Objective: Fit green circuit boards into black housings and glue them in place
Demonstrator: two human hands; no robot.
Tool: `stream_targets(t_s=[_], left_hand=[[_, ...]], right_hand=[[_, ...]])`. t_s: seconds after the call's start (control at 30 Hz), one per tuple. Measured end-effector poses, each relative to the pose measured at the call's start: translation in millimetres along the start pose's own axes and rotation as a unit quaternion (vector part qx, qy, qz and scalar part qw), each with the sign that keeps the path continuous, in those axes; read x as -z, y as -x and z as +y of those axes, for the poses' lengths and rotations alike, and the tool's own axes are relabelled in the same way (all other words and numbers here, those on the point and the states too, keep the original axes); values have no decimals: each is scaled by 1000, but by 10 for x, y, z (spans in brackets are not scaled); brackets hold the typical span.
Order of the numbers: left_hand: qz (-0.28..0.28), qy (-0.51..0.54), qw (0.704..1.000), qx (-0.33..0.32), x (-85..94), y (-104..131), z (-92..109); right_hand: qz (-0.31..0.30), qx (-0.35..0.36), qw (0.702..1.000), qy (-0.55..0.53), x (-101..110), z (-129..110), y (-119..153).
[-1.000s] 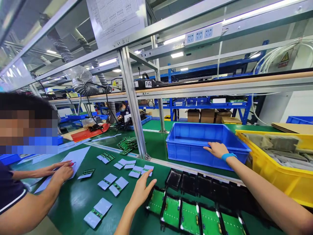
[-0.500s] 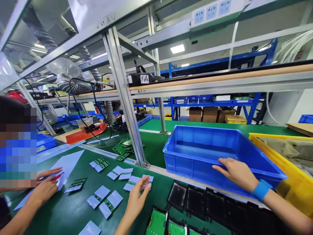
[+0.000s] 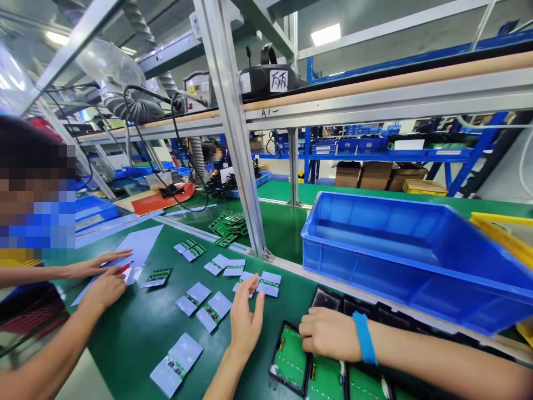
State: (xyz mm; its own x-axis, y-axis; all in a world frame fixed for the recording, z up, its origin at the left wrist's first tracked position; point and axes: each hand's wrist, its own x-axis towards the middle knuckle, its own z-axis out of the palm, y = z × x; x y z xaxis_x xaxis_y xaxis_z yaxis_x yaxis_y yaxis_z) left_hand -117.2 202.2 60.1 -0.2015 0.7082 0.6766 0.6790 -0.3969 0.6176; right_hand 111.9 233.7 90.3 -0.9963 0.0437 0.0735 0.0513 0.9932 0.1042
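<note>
My left hand [image 3: 245,322] hovers over the green mat with thumb and fingers apart and nothing in it. Just beyond its fingertips lie small circuit boards with pale sheets [image 3: 270,284] on them. My right hand [image 3: 328,333], a blue band on its wrist, is curled down at the upper right of a green circuit board [image 3: 289,355] in a black case. Its fingertips are partly hidden, so what they pinch cannot be made out. A second cased circuit board [image 3: 327,380] lies beside the first. Behind my right hand runs a row of black cases [image 3: 327,298].
A large blue bin [image 3: 375,261] stands at the right behind the cases, near a yellow bin [image 3: 508,239]. A metal post [image 3: 233,128] rises from the bench beside a pile of green boards [image 3: 229,225]. At left, a co-worker's hands [image 3: 104,286] work on a pale sheet [image 3: 144,241].
My right hand has left the blue bin's rim and come down left to the cased boards, its fingers now curled. The view has shifted; my left hand stays near the small boards.
</note>
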Motion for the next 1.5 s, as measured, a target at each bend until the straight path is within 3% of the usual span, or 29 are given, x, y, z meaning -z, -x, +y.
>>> stream_targets(t_s=[0.2, 0.47, 0.77, 1.0, 1.1, 1.23, 1.3, 1.4, 1.5], left_hand=[[11, -20, 999, -39, 15, -16, -7], [4, -35, 997, -62, 26, -9, -6], [-2, -43, 997, -61, 32, -14, -47], [14, -67, 996, -52, 70, -45, -107], [35, -77, 995, -44, 110, -66, -135], [49, -83, 994, -51, 125, -75, -119], [45, -80, 994, -63, 107, -66, -84], [33, -73, 993, -87, 68, -36, -35], [14, -86, 989, -119, 37, 14, -48]], right_hand=[[-5, 51, 999, -2, -175, 108, 3], [11, 24, 1000, 0, -163, 79, 67], [5, 75, 997, 4, -198, 129, -56], [31, 76, 997, 13, -131, -20, -110], [52, 65, 996, 15, 99, -75, -115], [101, 13, 995, 3, 699, 142, 28], [128, -54, 990, 3, 1051, 438, 192], [155, -223, 962, 33, 1475, 1059, 500], [112, -382, 915, 70, 1620, 1715, 768]])
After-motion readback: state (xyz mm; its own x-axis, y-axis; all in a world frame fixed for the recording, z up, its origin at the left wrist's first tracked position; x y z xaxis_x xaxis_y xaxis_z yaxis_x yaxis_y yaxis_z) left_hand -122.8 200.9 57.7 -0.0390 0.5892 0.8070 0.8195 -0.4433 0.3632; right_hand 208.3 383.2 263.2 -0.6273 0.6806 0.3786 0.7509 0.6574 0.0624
